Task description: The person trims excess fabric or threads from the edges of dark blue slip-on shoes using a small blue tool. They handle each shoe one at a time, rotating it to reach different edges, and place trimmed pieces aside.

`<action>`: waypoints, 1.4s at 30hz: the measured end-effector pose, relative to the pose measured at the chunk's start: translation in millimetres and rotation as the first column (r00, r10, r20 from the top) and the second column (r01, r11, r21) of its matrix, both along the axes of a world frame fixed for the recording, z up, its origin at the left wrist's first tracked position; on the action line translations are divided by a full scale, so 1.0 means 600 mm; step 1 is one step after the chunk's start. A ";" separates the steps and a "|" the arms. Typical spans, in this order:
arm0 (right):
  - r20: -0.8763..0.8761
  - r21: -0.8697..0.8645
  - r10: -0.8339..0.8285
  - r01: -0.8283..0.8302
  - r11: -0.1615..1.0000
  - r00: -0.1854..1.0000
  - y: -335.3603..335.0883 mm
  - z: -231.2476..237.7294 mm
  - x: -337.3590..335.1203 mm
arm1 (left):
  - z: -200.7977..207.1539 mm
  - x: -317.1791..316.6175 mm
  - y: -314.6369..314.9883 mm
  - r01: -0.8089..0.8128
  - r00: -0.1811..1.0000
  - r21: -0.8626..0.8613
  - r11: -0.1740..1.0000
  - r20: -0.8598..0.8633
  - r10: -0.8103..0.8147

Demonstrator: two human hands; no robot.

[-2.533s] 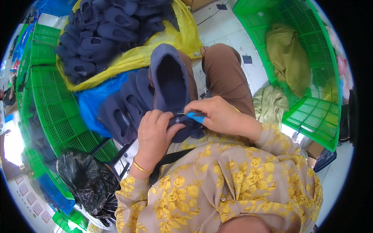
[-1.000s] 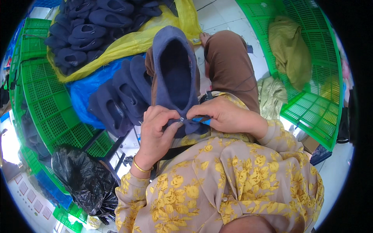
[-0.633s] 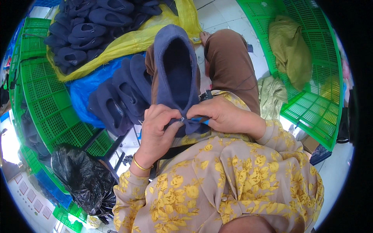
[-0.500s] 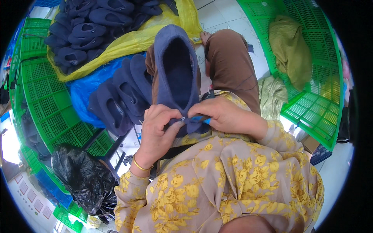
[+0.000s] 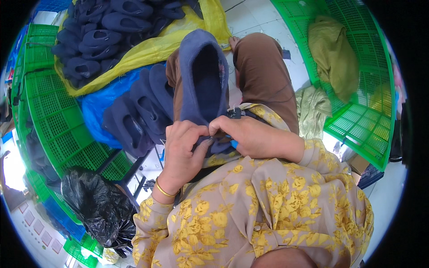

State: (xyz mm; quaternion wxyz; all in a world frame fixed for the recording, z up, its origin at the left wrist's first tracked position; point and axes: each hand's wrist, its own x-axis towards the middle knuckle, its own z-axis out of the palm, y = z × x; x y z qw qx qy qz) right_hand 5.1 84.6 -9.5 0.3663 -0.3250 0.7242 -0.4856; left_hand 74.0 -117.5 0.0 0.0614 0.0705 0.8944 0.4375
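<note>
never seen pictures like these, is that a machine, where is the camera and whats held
No machine: just a person's bare hands. All pictures come from a wide fisheye camera on that person's head, looking down, so edges bend. The left hand pinches the near end of a navy slipper lying over the brown trousers; the right hand meets it there, beside something blue, too hidden to name. More slippers line up at left, and a heap lies on yellow sheeting beyond.
</note>
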 end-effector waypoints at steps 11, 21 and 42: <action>-0.504 0.089 0.110 -0.075 0.993 0.857 -0.006 0.026 -0.013 | 0.001 -0.007 -0.002 0.012 1.000 -0.027 1.000 0.028 -0.011; 0.095 -0.471 -0.322 0.327 0.819 0.942 -0.022 0.034 -0.004 | -0.008 -0.002 0.003 -0.033 0.999 -0.085 0.996 -0.012 0.032; -0.224 0.025 -0.124 0.133 0.991 0.967 0.018 0.036 0.000 | -0.012 0.023 0.019 -0.144 0.964 -0.001 0.990 -0.225 0.140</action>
